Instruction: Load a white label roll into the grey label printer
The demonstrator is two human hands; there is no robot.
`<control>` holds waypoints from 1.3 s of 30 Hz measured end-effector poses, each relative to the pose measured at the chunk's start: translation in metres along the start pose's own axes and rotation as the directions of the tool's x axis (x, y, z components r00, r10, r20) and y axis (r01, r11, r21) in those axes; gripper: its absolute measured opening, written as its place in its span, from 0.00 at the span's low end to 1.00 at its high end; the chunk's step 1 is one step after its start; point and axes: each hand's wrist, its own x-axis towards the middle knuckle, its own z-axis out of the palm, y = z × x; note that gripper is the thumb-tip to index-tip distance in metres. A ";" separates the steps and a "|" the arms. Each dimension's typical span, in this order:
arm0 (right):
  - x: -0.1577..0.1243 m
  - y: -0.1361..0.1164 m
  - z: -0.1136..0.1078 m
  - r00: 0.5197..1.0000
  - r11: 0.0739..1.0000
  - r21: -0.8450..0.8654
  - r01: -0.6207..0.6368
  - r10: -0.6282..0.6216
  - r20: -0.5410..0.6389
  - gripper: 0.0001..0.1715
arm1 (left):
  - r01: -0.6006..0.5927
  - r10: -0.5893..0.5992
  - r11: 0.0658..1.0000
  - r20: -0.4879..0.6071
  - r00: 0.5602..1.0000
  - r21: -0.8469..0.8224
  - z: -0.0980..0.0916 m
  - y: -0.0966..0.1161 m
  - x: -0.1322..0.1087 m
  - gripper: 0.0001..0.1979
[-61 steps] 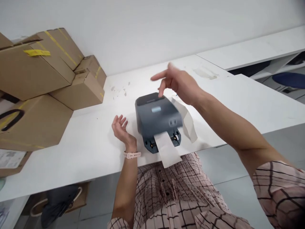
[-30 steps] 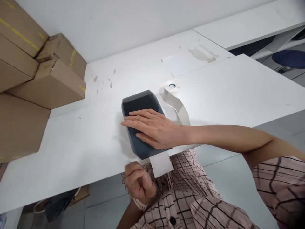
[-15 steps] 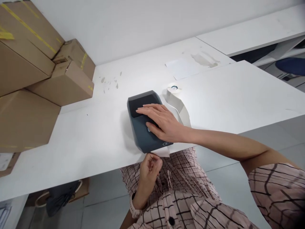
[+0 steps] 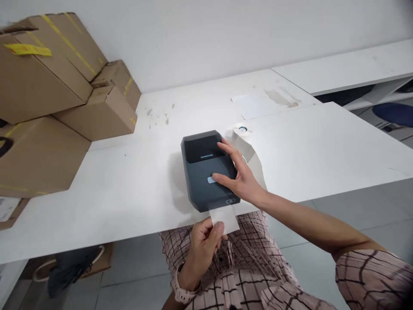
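A dark blue-grey label printer (image 4: 198, 183) stands near the front edge of the white table, with a light-blue button on its top. My right hand (image 4: 240, 178) rests on the printer's right side, fingers spread, its thumb touching the button's right end; it grips nothing. A white label strip (image 4: 227, 219) sticks out of the printer's front and over the table edge. My left hand (image 4: 206, 241), below that edge, pinches the strip's left side between thumb and fingers. Behind the printer, a label roll (image 4: 241, 130) stands with its band of paper running along the printer's right side, partly hidden.
Cardboard boxes (image 4: 48, 150) are stacked on the left of the white table (image 4: 135, 189). A white sheet (image 4: 251, 106) lies toward the back right. Under the table on the left is a dark bag (image 4: 69, 267). A blue seat (image 4: 393, 114) shows at far right.
More of the label strip now hangs out of the printer, and my left hand has closed on it. My right hand has slid right, uncovering the printer's button. The view has tilted slightly.
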 end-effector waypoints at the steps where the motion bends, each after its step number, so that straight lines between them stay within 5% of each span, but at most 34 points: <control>1: 0.000 -0.001 0.000 0.999 0.998 0.038 -0.044 0.044 0.003 0.45 | -0.035 0.035 0.999 0.001 0.999 0.033 0.000 0.000 0.001 0.31; 5: 0.001 -0.008 -0.003 0.948 0.888 0.332 -0.318 0.296 0.115 0.62 | -0.183 0.183 0.971 0.012 0.983 0.155 -0.002 -0.003 0.000 0.28; 9: 0.005 -0.016 -0.008 0.905 0.800 0.423 -0.426 0.375 0.201 0.70 | -0.365 0.398 0.895 -0.091 0.913 0.256 -0.007 -0.010 -0.006 0.24; 12: 0.008 -0.018 -0.010 0.904 0.822 0.377 -0.428 0.384 0.188 0.69 | -0.518 0.589 0.808 -0.393 0.707 0.280 -0.011 -0.013 -0.002 0.19; 14: 0.010 -0.018 -0.010 0.904 0.823 0.375 -0.427 0.383 0.188 0.69 | -0.527 0.571 0.807 -0.577 0.584 0.265 -0.011 -0.013 0.008 0.11; 15: 0.010 -0.017 -0.009 0.905 0.821 0.382 -0.425 0.381 0.187 0.70 | -0.503 0.523 0.834 -0.614 0.591 0.226 -0.011 -0.012 0.014 0.11; 19: 0.000 -0.007 -0.003 0.906 0.808 0.413 -0.420 0.404 0.130 0.61 | -0.398 0.351 0.917 -0.473 0.808 0.001 -0.006 -0.012 0.034 0.28; 22: -0.022 0.002 0.005 0.900 0.811 0.404 -0.424 0.429 0.083 0.47 | -0.401 0.359 0.916 -0.454 0.815 0.004 -0.008 -0.017 0.036 0.30; 27: -0.057 0.003 0.007 0.928 0.856 0.391 -0.338 0.374 -0.015 0.40 | -0.452 0.455 0.886 -0.395 0.798 0.106 -0.016 -0.013 0.030 0.28; 29: -0.052 -0.002 0.000 0.945 0.866 0.419 -0.272 0.322 -0.054 0.38 | -0.542 0.560 0.825 -0.351 0.750 0.159 -0.017 -0.002 0.034 0.27; 33: -0.010 -0.014 -0.021 0.970 0.911 0.389 -0.137 0.204 -0.135 0.40 | -0.663 0.755 0.650 -0.416 0.508 0.371 -0.028 0.031 0.063 0.21; 34: 0.003 -0.017 -0.025 0.975 0.925 0.362 -0.114 0.174 -0.136 0.42 | -0.651 0.762 0.642 -0.430 0.484 0.406 -0.034 0.039 0.073 0.18; 35: 0.016 -0.019 -0.028 0.980 0.938 0.332 -0.097 0.147 -0.132 0.43 | -0.622 0.747 0.661 -0.439 0.499 0.419 -0.040 0.046 0.085 0.16; 36: 0.028 -0.020 -0.030 0.985 0.950 0.301 -0.085 0.126 -0.121 0.43 | -0.570 0.709 0.705 -0.431 0.558 0.421 -0.048 0.052 0.097 0.17; 39: 0.059 -0.018 -0.029 0.992 0.973 0.223 -0.052 0.077 -0.104 0.43 | -0.378 0.490 0.857 -0.327 0.808 0.352 -0.067 0.062 0.127 0.32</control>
